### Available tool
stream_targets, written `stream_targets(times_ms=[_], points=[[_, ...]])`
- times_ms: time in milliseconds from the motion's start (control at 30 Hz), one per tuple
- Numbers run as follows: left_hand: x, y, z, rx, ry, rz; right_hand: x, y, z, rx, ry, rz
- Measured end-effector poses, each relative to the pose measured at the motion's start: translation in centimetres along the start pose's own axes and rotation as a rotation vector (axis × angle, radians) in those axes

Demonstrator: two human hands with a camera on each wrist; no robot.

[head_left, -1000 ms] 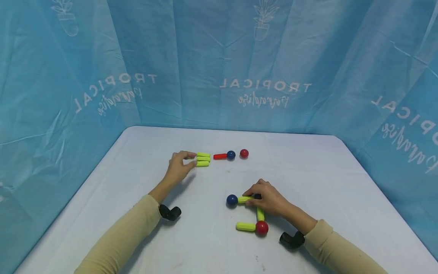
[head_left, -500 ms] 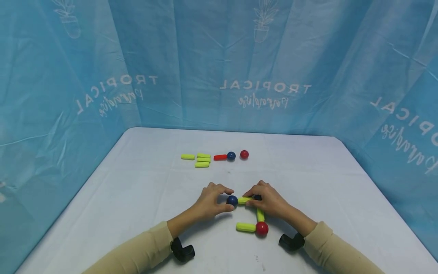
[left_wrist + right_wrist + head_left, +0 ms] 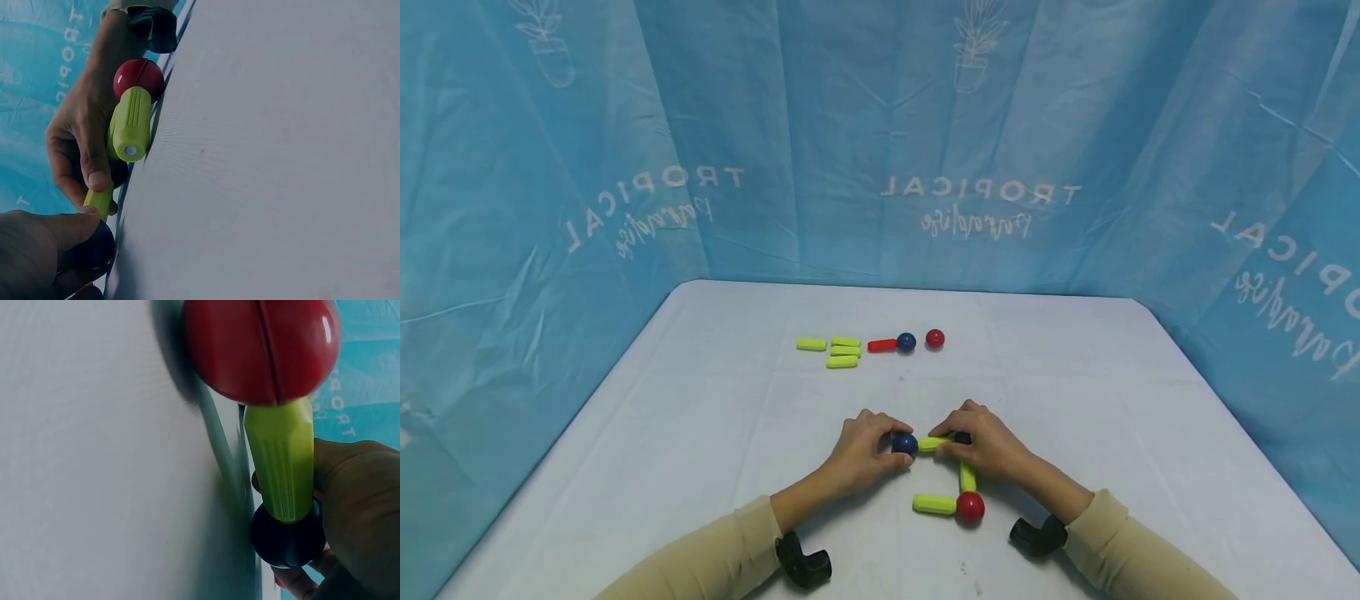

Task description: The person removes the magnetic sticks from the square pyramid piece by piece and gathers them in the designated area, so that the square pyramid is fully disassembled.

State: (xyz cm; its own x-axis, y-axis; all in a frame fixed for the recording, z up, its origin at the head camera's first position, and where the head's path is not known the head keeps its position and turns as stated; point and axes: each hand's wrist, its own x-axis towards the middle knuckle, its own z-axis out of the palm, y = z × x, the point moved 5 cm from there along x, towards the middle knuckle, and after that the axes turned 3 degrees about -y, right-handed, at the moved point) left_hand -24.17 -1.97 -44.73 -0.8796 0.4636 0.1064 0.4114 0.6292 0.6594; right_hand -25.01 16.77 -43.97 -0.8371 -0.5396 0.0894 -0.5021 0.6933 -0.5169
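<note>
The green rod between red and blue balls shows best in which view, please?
The right wrist view: the green rod appears large, spanning red ball to blue ball. The head view shows it small; left wrist mostly hides it behind another rod.

Curtained-off work area: blue drapes (image 3: 842, 108) around white table (image 3: 1067, 375)

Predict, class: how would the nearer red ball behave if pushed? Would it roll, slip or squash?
The red ball is round, but two yellow-green rods appear to meet it, so it probably won't roll freely. Its glossy highlight suggests a smooth, perhaps slippery surface. Its even curve and visible seam hint at a stiff shell, unlikely to squash.
</note>
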Motion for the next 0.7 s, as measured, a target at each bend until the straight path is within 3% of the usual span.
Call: stream_targets(times_ms=[200, 400, 533, 700], points=[[-0.5, -0.2, -0.5, -0.006, 0.002, -0.007, -0.1, 0.0, 0.1, -0.029, -0.006, -0.026], [-1.0, -2.5, -3.0, -0.062, 0.054, -0.149, -0.5, 0.9, -0.3, -0.005, 0.022, 0.013], [0.3, -2.5, -3.8, -0.098, 0.065, -0.192, -0.7, 1.1, -0.5, -0.002, 0.028, -0.006], [3.7, -1.8, -3.8, -0.122, 0.095, -0.216, -0.6, 1.1, -0.4, 0.017, 0.015, -0.004]])
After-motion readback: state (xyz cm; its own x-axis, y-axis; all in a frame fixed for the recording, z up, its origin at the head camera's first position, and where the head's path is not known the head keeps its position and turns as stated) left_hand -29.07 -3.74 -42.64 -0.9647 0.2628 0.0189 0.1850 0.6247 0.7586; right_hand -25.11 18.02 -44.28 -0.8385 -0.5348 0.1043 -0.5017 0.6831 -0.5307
